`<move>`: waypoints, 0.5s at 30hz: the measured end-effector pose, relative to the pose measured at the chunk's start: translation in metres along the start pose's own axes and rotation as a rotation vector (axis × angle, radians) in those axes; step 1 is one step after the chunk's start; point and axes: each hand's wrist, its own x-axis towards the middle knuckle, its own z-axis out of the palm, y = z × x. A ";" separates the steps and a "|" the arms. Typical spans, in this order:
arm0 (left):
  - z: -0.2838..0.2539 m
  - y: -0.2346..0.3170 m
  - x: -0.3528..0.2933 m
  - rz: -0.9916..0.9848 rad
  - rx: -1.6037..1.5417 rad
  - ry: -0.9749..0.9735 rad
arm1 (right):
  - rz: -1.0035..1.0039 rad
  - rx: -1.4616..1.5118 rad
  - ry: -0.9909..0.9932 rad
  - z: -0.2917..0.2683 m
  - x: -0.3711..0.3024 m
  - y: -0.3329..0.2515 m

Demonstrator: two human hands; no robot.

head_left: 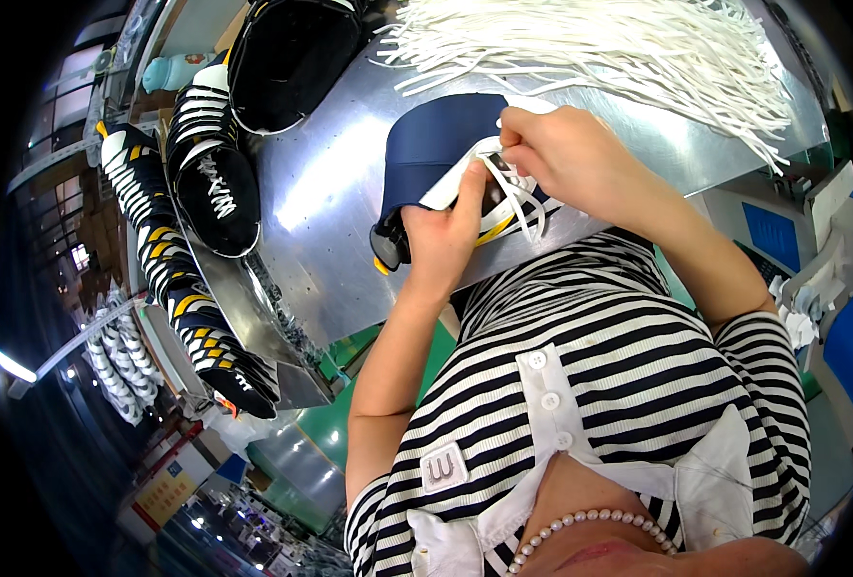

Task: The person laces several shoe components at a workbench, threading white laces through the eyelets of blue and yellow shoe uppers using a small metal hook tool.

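— Closest to the lens, what shows?

— Striped black-and-white polo shirt point(628, 375) with white buttons and a white collar, and a pearl necklace point(590, 524) at the lower edge. Both bare forearms rise from it toward a shiny metal worktable point(330, 192).

— What are the hands on?

— A navy shoe upper point(436, 144) with white trim and a yellow edge, lying on the table near its front edge. The left hand point(444, 240) is closed around the upper's near side, thumb up along the white trim. The right hand point(566, 159) is curled over the far side, fingertips pinched on a white shoelace point(521, 197) that crosses the upper's opening.

— And around them?

— A big heap of loose white shoelaces point(599, 48) spreads over the table's far right. To the left, apart from the hands, a black shoe upper with white lacing point(219, 188) lies on the table edge. A long row of black, white and yellow uppers point(171, 279) runs down the left side. A large black one point(287, 58) sits at the top.
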 end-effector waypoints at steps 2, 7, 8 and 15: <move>0.006 -0.005 -0.002 0.154 0.123 0.018 | 0.005 -0.199 -0.051 0.011 0.009 -0.010; -0.010 -0.003 0.001 -0.201 -0.040 -0.102 | -0.042 -0.248 -0.047 0.000 0.010 -0.004; -0.023 -0.003 0.004 -0.302 -0.095 -0.128 | -0.049 -0.200 -0.033 -0.014 0.008 -0.006; -0.014 0.001 0.017 -0.288 -0.141 -0.086 | -0.033 0.266 0.235 0.026 0.025 0.018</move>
